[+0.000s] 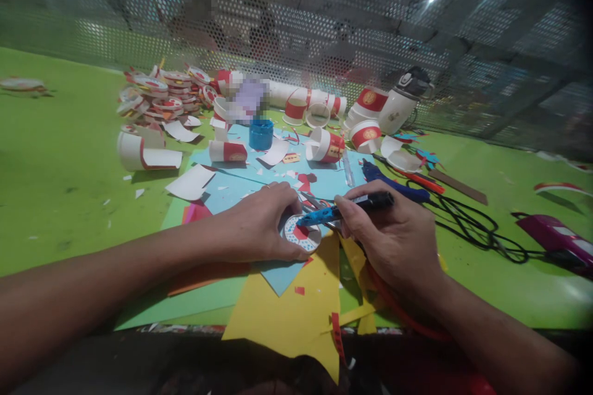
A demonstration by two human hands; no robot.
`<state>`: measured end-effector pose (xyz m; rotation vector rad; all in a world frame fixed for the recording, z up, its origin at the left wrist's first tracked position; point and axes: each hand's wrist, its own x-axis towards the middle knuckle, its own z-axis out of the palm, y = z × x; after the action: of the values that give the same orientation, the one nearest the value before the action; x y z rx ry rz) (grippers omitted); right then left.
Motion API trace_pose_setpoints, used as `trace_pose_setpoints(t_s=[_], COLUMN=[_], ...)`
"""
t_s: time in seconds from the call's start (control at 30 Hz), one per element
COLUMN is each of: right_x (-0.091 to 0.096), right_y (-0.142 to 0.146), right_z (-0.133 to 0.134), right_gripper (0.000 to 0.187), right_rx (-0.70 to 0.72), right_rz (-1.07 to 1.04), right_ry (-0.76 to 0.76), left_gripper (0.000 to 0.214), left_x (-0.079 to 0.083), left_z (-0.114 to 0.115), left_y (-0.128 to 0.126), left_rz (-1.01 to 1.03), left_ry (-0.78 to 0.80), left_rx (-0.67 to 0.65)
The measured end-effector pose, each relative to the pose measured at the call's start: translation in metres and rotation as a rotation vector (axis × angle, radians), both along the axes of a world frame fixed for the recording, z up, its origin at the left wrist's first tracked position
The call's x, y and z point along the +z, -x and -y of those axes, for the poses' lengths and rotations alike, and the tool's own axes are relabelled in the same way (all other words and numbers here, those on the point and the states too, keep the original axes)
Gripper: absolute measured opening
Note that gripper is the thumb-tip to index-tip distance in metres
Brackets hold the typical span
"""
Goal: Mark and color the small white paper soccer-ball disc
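Observation:
My left hand (259,222) is closed around a small round paper cup base (303,236) with red and blue print, pressing it down on coloured paper sheets. My right hand (393,237) grips a blue and black glue gun (345,208) whose blue tip points left onto the round piece. The two hands sit close together near the table's front middle. A pair of scissors (315,200) lies just behind the round piece.
Yellow (296,308), blue (278,179) and green paper sheets cover the green table (60,173). Cut red-and-white paper cups (324,145) and stacked round pieces (157,95) lie at the back. A blue cap (261,133), white bottle (401,105), black cable (467,222) and purple device (556,237) sit nearby.

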<state>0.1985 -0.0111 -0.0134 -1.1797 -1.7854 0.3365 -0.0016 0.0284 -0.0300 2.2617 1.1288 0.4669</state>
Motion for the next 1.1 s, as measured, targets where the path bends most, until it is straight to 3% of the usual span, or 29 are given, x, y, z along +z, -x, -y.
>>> trace_pose_setpoints(t_s=[0.4, 0.63, 1.1], right_x=[-0.0002, 0.0077, 0.0012], right_y=[0.0023, 0.0009, -0.0016], right_z=[-0.0071, -0.0036, -0.0017], right_gripper=[0.023, 0.025, 0.02], right_rx=[0.026, 0.0, -0.046], right_rz=[-0.172, -0.347, -0.088], right_ry=[0.146, 0.071, 0.028], left_gripper=[0.043, 0.047, 0.045], left_x=[0.0025, 0.0023, 0.0033], left_z=[0.0006, 0.0011, 0.0019], left_y=[-0.0007, 0.0, -0.0015], left_rz=[-0.022, -0.019, -0.024], left_ry=[0.003, 0.026, 0.012], left_rx=[0.004, 0.019, 0.009])
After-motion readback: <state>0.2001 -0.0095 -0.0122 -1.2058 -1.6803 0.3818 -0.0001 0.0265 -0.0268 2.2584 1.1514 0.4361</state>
